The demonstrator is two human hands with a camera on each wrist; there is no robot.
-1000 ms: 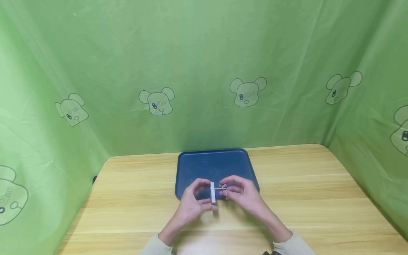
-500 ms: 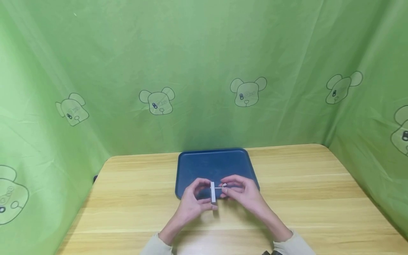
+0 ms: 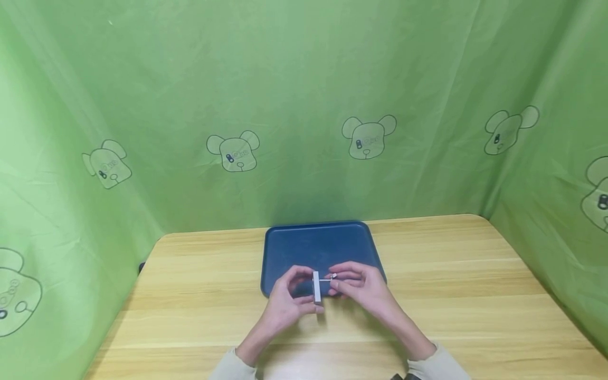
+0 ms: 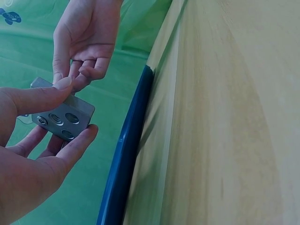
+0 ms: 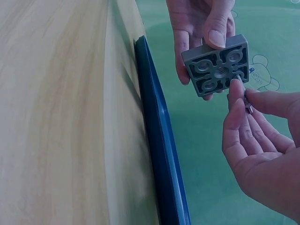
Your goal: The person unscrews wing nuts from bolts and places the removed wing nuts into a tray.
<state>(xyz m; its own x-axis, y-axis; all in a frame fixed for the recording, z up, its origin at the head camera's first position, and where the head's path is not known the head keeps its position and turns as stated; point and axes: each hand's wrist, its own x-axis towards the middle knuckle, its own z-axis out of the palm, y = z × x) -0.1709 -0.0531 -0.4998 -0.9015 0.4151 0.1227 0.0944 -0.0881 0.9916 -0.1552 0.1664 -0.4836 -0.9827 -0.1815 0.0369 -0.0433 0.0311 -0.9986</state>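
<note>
Right wrist view: upper right, our left hand [image 5: 199, 18] pinches a grey square metal plate [image 5: 220, 71]; right of centre, our right hand [image 5: 262, 154] pinches a thin silver metal screw [image 5: 248, 108] at one plate corner. The step seems threading; next needs aligned turning.

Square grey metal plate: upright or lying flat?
Upright: head view shows the left hand holding the plate edge-up, faces turned sideways.
</note>
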